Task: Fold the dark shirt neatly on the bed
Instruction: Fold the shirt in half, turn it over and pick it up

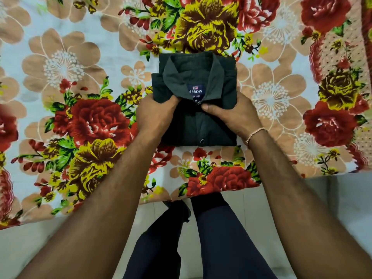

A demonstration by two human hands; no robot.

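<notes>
The dark shirt (213, 77) lies folded into a compact rectangle on the floral bedsheet (80, 77), collar up, a blue neck label showing. My left hand (156, 115) grips the fabric at the left collar point, fingers curled into it. My right hand (231, 115) pinches the placket just below the collar, thumb on top. A thread bracelet circles the right wrist.
The near bed edge (141, 202) runs across the lower middle of the view. Below it are a light tiled floor (312, 208) and my dark-trousered legs (211, 238). A second patterned cloth (342, 47) lies at the far right.
</notes>
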